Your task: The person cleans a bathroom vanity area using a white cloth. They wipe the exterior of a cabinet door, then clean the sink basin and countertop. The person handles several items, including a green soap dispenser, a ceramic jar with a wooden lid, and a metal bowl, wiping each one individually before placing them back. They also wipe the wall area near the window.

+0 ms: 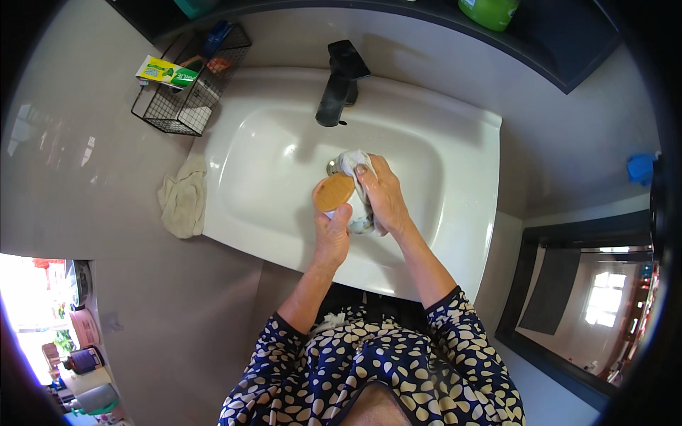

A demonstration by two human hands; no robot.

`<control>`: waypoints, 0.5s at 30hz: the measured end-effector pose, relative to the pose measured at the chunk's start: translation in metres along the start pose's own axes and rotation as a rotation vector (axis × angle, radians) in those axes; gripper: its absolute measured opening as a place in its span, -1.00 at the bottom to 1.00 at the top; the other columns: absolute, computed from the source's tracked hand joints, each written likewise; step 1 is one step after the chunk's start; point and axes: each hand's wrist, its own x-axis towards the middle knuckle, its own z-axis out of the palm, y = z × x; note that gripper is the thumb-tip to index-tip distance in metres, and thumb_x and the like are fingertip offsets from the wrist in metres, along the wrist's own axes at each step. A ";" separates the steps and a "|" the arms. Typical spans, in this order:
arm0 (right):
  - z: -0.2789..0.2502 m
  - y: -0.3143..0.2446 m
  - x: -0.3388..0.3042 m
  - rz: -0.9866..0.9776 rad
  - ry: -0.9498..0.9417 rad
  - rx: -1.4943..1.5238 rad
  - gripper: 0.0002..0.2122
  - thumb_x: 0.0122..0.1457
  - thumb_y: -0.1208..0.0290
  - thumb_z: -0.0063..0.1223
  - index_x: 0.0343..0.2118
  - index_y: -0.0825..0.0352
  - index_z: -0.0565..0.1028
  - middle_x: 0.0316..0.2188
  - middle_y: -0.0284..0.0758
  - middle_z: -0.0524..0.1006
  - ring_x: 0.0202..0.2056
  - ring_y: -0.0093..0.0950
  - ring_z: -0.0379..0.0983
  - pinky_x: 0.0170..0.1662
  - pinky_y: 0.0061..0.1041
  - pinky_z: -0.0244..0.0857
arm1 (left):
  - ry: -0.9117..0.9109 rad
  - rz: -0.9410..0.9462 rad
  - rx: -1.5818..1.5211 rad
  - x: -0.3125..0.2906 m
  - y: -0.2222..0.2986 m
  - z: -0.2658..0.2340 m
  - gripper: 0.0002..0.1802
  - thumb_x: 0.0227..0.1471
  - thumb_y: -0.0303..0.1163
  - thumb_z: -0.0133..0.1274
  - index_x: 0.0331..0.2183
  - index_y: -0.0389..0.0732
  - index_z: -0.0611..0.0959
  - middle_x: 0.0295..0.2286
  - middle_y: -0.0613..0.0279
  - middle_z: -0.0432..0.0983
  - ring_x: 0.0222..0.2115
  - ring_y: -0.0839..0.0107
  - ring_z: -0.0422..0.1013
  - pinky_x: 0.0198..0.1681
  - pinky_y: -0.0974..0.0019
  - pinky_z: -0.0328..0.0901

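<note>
Over the white washbasin [249, 184], my left hand [331, 231] grips a white container [360, 207] with a round wooden lid or base [334, 192]. The container is tilted, and its wooden face points up toward me. My right hand [384, 193] is closed on a white cloth [353, 162], pressed against the container's far and right side. Part of the container's body is hidden by the cloth and fingers. Beyond my hands, the metal drain [332, 167] shows partly beside the cloth.
A black faucet [337, 89] stands at the basin's back. To the left, a wire basket [177, 106] holds a yellow-green box [166, 72]; a beige cloth [183, 199] hangs at the basin's left edge. A dark shelf [398, 18] with a green bottle [490, 11] overhangs the back.
</note>
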 end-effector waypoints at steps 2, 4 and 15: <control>0.002 -0.001 -0.012 -0.126 0.004 -0.140 -0.53 0.07 0.22 -0.17 0.02 0.39 0.28 -0.03 -0.01 0.25 0.01 -0.15 0.18 0.06 -0.27 0.07 | 0.004 0.031 -0.009 0.007 -0.002 -0.008 -0.22 -0.04 -0.11 0.16 0.10 -0.15 0.15 -0.04 0.28 0.22 -0.01 0.46 0.17 0.04 0.33 0.14; 0.000 -0.005 -0.025 -0.208 -0.051 -0.204 -0.44 0.05 0.22 -0.19 0.13 0.35 0.15 0.09 0.03 0.07 0.10 -0.01 0.01 0.15 -0.18 -0.06 | 0.020 0.005 -0.022 0.008 0.005 -0.003 -0.21 -0.05 0.00 0.13 0.09 -0.15 0.17 -0.03 0.26 0.24 0.00 0.42 0.19 0.06 0.29 0.15; -0.005 -0.011 -0.052 -0.482 0.224 -0.248 -0.54 -0.13 0.34 0.19 -0.09 0.32 0.44 -0.20 -0.16 0.43 -0.12 -0.22 0.33 -0.06 -0.35 0.20 | -0.032 -0.115 -0.135 0.009 0.022 0.024 -0.17 -0.06 0.25 -0.01 0.08 -0.08 0.19 0.00 0.20 0.24 0.04 0.29 0.21 0.09 0.17 0.20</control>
